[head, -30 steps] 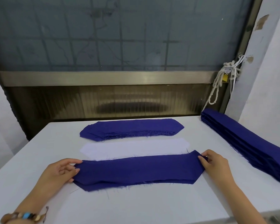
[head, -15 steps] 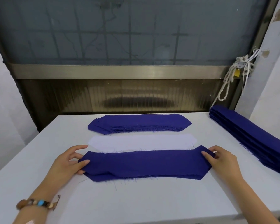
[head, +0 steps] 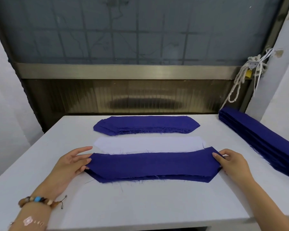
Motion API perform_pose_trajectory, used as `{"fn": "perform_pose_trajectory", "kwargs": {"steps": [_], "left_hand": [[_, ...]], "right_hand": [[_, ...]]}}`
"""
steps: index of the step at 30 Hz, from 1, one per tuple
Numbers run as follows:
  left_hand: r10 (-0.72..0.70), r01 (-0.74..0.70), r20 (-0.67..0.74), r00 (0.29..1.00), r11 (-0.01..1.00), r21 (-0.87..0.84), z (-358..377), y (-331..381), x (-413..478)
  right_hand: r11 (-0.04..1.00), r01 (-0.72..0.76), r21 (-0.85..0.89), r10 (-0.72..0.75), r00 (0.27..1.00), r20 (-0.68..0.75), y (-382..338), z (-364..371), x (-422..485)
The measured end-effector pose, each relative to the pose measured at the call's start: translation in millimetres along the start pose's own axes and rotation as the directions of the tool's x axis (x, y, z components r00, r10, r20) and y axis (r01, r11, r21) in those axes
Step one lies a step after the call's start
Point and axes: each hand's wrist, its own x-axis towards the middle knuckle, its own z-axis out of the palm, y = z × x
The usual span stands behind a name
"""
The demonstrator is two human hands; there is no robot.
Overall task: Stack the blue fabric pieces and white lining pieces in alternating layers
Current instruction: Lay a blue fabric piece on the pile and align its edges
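One blue piece (head: 153,164) pinched between left grip (head: 72,164), right grip (head: 232,164).

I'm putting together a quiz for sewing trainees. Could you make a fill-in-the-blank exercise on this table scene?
The left hand and right hand each pinch an end of a ____ fabric piece.
Directly behind it lies the ____ lining.
The beaded bracelet is on the ____ wrist.
The long blue stack runs along the ____ edge of the table.
Missing: blue; white; left; right.
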Motion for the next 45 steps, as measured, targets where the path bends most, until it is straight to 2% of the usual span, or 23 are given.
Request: {"fn": "perform_pose_trajectory", "kwargs": {"steps": [5, 7, 12, 16, 21, 24, 32, 45], "left_hand": [[0.166, -0.139, -0.085, 0.982, 0.955, 0.261, 10, -2, -1], [0.184, -0.153, -0.073, 0.980, 0.938, 0.312, 13, -2, -1], [0.175, -0.164, -0.003, 0.985, 0.930, 0.329, 14, -6, 0], [0.226, -0.178, -0.085, 0.970, 0.906, 0.384, 12, -11, 4], [0.307, -0.225, -0.125, 0.944, 0.870, 0.439, 12, -15, 7], [0.343, -0.233, -0.138, 0.929, 0.834, 0.500, 11, -18, 8], [0.375, -0.243, -0.156, 0.914, 0.813, 0.529, 11, -21, 10], [0.398, -0.281, -0.094, 0.913, 0.778, 0.563, 10, -24, 13]], "right_hand": [[0.993, 0.030, -0.112, -0.034, 0.999, -0.029, 2, 3, 0], [0.988, 0.040, -0.147, -0.046, 0.998, -0.036, 2, 4, 0], [0.978, 0.058, -0.201, -0.069, 0.997, -0.047, 1, 7, -1], [0.964, 0.075, -0.255, -0.091, 0.995, -0.050, 1, 9, -1], [0.984, 0.079, -0.162, -0.090, 0.994, -0.064, 4, 8, -1], [0.980, 0.081, -0.184, -0.094, 0.994, -0.060, 6, 9, 0], [0.959, 0.097, -0.266, -0.118, 0.991, -0.064, 6, 12, 2], [0.901, 0.180, -0.394, -0.224, 0.972, -0.068, 6, 14, 0]]}}
